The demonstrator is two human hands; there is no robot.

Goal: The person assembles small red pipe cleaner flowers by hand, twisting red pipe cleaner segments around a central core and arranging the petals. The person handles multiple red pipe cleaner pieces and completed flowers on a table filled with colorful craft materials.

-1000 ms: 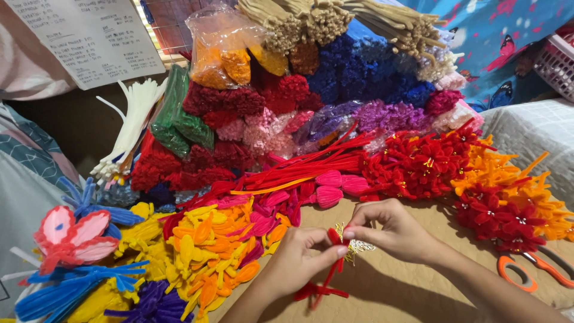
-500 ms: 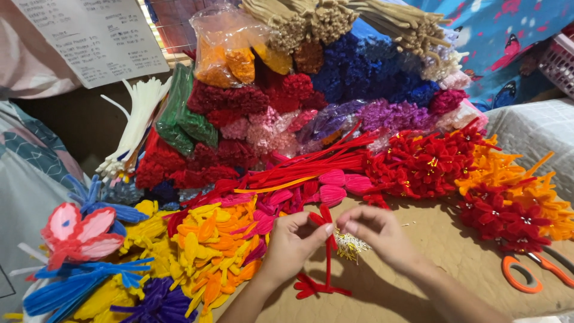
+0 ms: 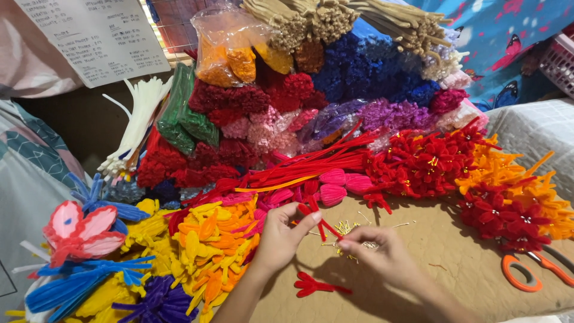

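My left hand (image 3: 284, 235) pinches a red pipe-cleaner piece (image 3: 315, 216) with looped petals at its top. My right hand (image 3: 378, 256) holds the lower end of that same piece, fingers pinched, just above a small cluster of thin gold stamens (image 3: 347, 229) lying on the brown cardboard sheet (image 3: 418, 263). A second red pipe-cleaner petal piece (image 3: 315, 286) lies flat on the cardboard below my hands.
Finished red flowers (image 3: 430, 161) and orange ones (image 3: 508, 173) are heaped at right, yellow and orange petals (image 3: 209, 245) at left, loose red stems (image 3: 305, 167) behind. Orange-handled scissors (image 3: 532, 270) lie at the right. Bundled pipe cleaners (image 3: 359, 78) stack at the back. A pink butterfly (image 3: 78, 230) sits far left.
The red piece that hung below my hands now lies on the cardboard. My hands have taken up another red piece and moved slightly left and up.
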